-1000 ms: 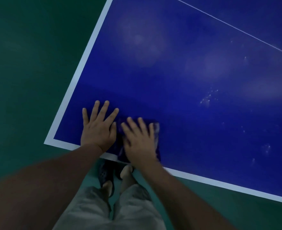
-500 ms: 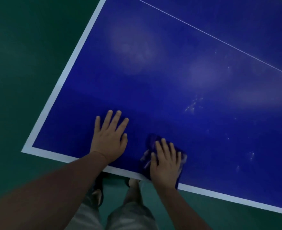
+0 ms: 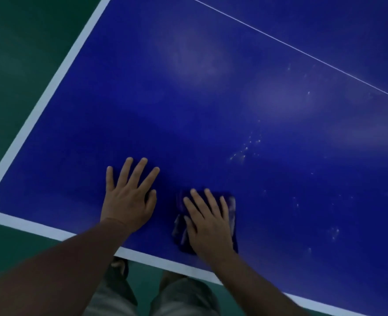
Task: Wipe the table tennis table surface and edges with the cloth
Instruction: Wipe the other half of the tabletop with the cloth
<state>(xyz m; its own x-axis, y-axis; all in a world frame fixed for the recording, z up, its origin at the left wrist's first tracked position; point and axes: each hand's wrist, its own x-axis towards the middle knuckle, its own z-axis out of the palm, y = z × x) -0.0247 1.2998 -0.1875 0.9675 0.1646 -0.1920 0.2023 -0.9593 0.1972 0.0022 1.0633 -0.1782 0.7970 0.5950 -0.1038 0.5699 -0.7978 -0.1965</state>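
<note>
We see the dark blue cloth (image 3: 230, 209) lying crumpled on the blue worktop (image 3: 211, 110), close to its white near edge line (image 3: 165, 261). Our right hand (image 3: 208, 221) presses flat on it, fingers straight. Just beside it, our left hand (image 3: 129, 197) rests spread and empty on the bare surface. Pale specks (image 3: 245, 149) dot the surface farther right. Green floor (image 3: 17, 65) surrounds the corner.

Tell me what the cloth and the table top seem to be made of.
Cloth: soft woven fabric, it seems; dark blue, rumpled into folds under the right hand. Table top: a hard, flat board with smooth blue paint and white edge lines; faint sheen suggests a semi-matte finish.
</note>
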